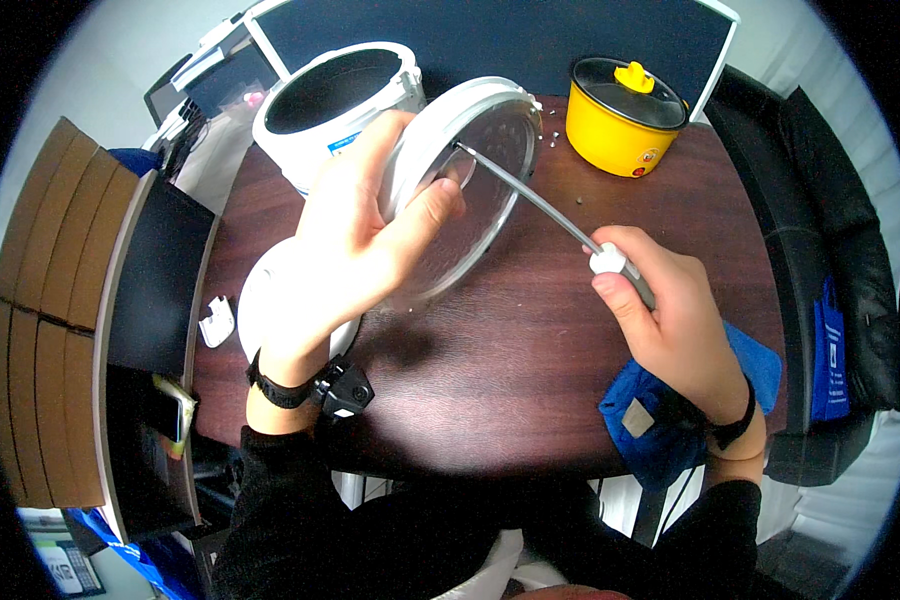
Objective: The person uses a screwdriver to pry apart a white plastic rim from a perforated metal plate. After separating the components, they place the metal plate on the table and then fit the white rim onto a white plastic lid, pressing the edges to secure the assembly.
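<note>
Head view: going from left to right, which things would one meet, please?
Brown cardboard → small white plastic piece → white pot → round clear cover → yellow pot → blue bag.

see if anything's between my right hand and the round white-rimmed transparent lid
Only the metal-shafted screwdriver in your right hand, which spans the gap to the lid. Nothing else visible blocks it; your left hand holds the lid.

Brown table (530, 360), yellow lidded pot (618, 132), white tub (305, 145), small scattered bits (555, 143).
</note>
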{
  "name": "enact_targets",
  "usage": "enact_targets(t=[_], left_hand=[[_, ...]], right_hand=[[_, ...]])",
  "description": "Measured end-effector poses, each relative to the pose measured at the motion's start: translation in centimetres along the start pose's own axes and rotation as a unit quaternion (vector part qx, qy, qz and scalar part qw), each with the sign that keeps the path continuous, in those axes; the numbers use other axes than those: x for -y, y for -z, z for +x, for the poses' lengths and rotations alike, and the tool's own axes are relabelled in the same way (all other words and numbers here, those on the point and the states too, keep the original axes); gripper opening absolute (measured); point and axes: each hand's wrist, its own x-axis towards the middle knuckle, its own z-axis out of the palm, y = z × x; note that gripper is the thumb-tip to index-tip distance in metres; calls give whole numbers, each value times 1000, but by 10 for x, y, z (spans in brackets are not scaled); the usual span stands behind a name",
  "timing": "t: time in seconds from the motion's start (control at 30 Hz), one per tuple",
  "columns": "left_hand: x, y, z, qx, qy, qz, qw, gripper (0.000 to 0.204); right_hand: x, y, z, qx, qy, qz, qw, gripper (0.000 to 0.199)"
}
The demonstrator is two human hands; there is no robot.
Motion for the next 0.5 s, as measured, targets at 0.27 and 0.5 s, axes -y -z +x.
enact_targets(t=[0.27,0.5], left_hand=[[0,-10,-2,-79,-55,110,989,27],[4,-31,-3,-139,-63,168,974,29]], right_hand=[[-9,-9,0,149,-150,345,914,29],[-11,-20,-6,213,-223,582,752,41]])
